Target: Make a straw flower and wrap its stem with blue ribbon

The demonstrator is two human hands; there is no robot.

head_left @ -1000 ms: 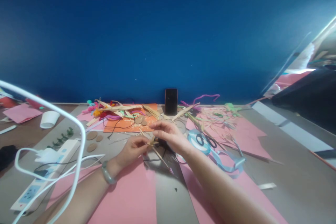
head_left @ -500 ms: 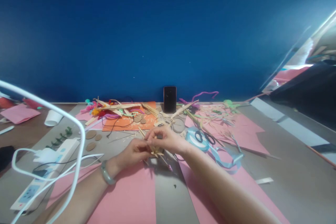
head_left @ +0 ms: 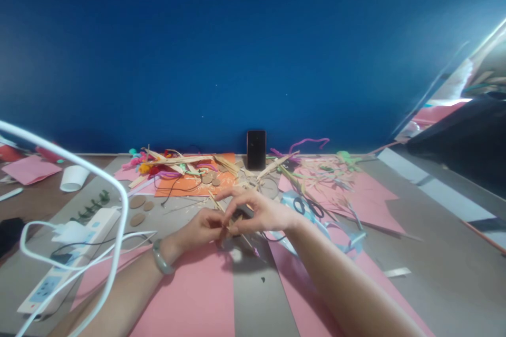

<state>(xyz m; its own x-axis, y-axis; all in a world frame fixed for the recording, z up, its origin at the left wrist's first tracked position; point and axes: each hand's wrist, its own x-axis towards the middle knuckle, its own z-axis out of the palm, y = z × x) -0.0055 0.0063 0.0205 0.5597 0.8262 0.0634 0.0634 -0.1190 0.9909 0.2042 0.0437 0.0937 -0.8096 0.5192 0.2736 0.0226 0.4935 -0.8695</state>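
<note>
Near the middle of the desk, my left hand [head_left: 202, 229] pinches a small piece of pale dried husk [head_left: 236, 221], its fingertips pressed together. My right hand [head_left: 259, 213] comes in from the right, thumb and forefinger closed on the same piece, its other fingers raised and arched. The fingers hide most of the husk. Under the hands a thin stick [head_left: 250, 245] with a pinkish-purple tip slants down to the right. A pink sheet of paper [head_left: 197, 295] lies beneath my left wrist, which wears a pale bangle [head_left: 161, 258].
A phone [head_left: 256, 150] leans on the blue wall behind. Dark-handled scissors [head_left: 308, 207] lie with light blue ribbon [head_left: 350, 242] at right. Husk strips [head_left: 177, 160] cover orange paper [head_left: 158, 187]. At left are wooden discs [head_left: 137, 219], a power strip [head_left: 75, 258] and a looping white cable [head_left: 125, 210].
My right hand has shifted slightly right and turned, its fingers more arched. The husk's splayed ends, visible before below the fingers, are now mostly covered. My left hand has barely moved.
</note>
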